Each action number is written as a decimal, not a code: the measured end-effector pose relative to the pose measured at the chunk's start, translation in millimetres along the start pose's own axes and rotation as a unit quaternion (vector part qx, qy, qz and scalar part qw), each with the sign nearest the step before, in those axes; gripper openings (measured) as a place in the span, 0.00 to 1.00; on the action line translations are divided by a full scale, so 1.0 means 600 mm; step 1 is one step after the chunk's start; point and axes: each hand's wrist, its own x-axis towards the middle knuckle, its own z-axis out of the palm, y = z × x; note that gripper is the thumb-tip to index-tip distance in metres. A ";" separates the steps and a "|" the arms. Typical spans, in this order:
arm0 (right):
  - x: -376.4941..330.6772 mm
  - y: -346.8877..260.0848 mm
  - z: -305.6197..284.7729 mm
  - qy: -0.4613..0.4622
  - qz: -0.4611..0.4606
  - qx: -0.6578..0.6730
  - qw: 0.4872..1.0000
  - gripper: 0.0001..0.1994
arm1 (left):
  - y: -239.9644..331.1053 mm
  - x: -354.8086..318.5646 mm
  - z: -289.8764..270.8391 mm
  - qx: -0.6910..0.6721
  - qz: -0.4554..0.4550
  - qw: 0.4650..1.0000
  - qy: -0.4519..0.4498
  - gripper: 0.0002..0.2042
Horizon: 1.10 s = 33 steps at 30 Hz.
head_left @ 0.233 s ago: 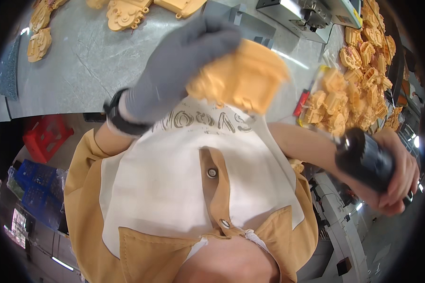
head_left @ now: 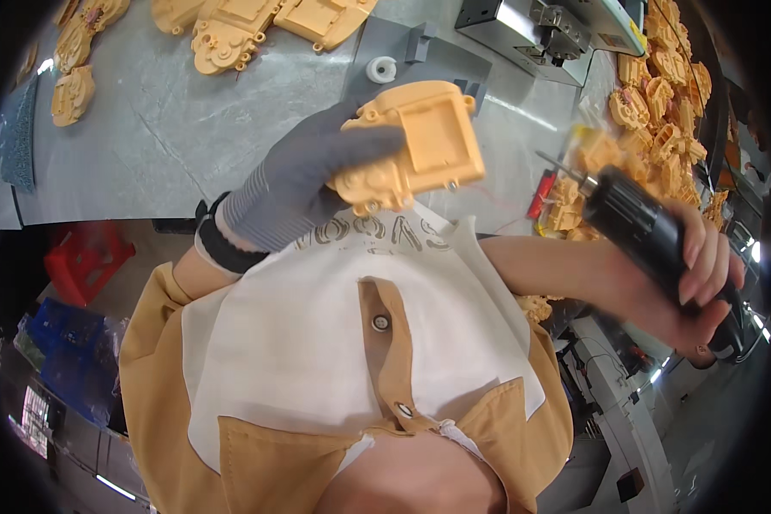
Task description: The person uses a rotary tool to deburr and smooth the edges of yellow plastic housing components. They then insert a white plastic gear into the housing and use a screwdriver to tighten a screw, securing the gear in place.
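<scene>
Grey scuffed metal surface carries orange moulded plastic housings, a small white plastic ring, and a piled heap of orange parts.

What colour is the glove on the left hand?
Grey knit glove, seen in the head view.

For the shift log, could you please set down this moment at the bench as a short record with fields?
Left hand: grey-gloved left hand holds an orange plastic housing above the bench edge, its square recessed face toward the camera.
Right hand: bare right hand grips a black electric screwdriver, bit pointing toward the housing, not touching it.
Bench: grey worktop with more orange parts at the far side, a white ring, a heap of orange parts on the right.
Clothing: white apron over tan garment.
</scene>
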 end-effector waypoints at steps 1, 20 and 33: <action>-0.001 0.000 -0.001 -0.002 0.002 0.009 1.000 0.12 | 0.004 -0.003 0.006 0.043 0.032 0.999 0.006 0.24; -0.022 0.059 0.040 -0.112 0.021 0.081 0.990 0.16 | 0.027 -0.042 -0.009 0.477 0.496 0.724 0.049 0.26; -0.048 0.029 0.041 -0.222 0.020 -0.110 0.969 0.34 | 0.013 0.000 0.022 -0.023 0.034 0.998 -0.048 0.21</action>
